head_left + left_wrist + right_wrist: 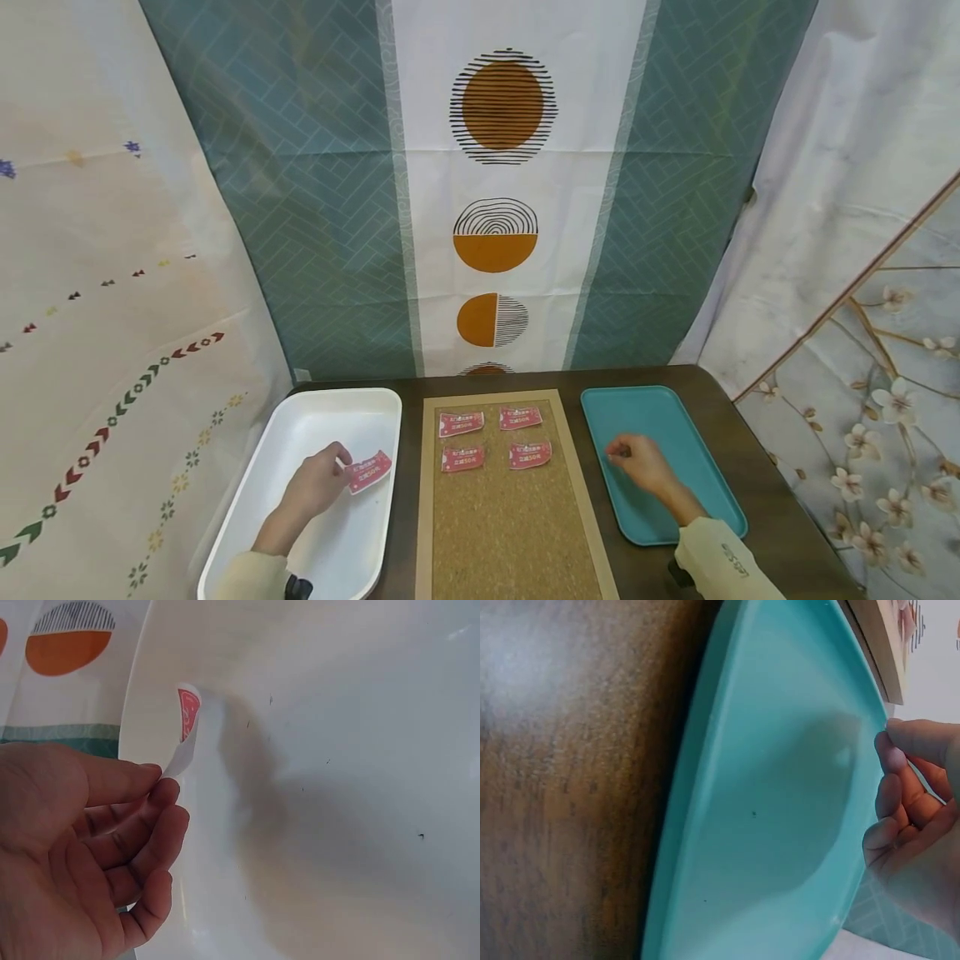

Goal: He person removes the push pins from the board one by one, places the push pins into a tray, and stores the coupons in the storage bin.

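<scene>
My left hand [313, 483] pinches a red paper coupon [369, 472] with white print between thumb and index finger, above the white tray [300, 408]. In the left wrist view the coupon [189, 716] curls, showing its white back and part of its red face. My right hand [641, 460] is over the teal tray [697, 500], thumb and index fingertips pinched together. At those tips in the right wrist view, the right hand [922, 802] seems to hold a tiny thing, too small to identify. Between the trays lies a cork board [510, 533] bearing several similar red coupons [530, 455].
The board's light wooden frame [423, 533] stands between the two trays on a dark brown table [780, 533]. A patterned cloth [330, 208] hangs behind the table. More cloths hang at the left [112, 275] and right [862, 400].
</scene>
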{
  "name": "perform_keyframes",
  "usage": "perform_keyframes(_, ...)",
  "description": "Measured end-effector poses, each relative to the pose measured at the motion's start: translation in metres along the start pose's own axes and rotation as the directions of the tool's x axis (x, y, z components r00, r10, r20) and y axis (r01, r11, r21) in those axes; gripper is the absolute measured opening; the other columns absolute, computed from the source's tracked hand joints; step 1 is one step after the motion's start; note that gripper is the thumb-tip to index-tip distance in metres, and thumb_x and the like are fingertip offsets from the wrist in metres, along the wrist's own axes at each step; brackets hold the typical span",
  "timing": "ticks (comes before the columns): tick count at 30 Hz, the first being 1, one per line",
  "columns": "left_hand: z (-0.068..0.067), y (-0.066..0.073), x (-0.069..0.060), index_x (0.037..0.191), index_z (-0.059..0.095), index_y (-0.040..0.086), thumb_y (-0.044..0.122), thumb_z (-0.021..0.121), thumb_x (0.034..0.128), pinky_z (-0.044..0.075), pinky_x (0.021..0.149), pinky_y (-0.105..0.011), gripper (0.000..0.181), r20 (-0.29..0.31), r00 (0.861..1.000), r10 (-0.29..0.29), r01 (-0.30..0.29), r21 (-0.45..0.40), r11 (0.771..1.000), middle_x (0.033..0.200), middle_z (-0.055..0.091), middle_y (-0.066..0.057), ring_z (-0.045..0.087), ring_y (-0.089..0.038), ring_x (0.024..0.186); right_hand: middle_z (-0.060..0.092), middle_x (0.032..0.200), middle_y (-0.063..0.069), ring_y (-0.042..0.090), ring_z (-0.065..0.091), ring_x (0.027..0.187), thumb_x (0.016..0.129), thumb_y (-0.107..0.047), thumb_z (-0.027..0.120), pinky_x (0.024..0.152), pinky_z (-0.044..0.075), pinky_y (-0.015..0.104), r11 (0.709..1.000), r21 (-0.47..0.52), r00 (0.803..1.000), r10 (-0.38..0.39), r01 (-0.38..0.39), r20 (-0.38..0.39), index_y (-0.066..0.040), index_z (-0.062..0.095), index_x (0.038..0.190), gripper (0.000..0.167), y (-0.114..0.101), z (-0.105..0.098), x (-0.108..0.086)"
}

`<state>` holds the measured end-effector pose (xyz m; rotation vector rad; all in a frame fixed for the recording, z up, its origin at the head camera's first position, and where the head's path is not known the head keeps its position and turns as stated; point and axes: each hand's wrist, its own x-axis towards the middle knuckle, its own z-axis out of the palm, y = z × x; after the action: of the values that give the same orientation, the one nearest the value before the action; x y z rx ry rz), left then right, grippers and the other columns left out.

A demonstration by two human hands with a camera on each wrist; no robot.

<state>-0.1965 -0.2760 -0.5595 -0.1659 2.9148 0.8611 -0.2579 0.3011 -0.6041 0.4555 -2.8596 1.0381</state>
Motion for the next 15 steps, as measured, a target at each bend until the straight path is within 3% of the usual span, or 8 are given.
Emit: perform_keyframes(15, 0.0053, -0.0014, 0.0013, 0.114, 0.065, 0.001, 0.015, 0.072, 0.0971, 0.054, 0.063, -0.036, 0.023, 0.047, 0.998, -0.037, 0.035, 0.05, 0.998, 0.091, 0.072, -0.01, 0.065, -0.019, 0.074, 0.076, 0.087, 0.009, 0.024, 0.071, 0.083, 0.089, 0.004, 0.076, 0.074, 0.058, 0.038, 0.999, -0.039, 0.999, 0.026, -0.025, 0.043, -0.005, 0.077, 0.089, 0.009, -0.0003, 0.0032, -0.0039)
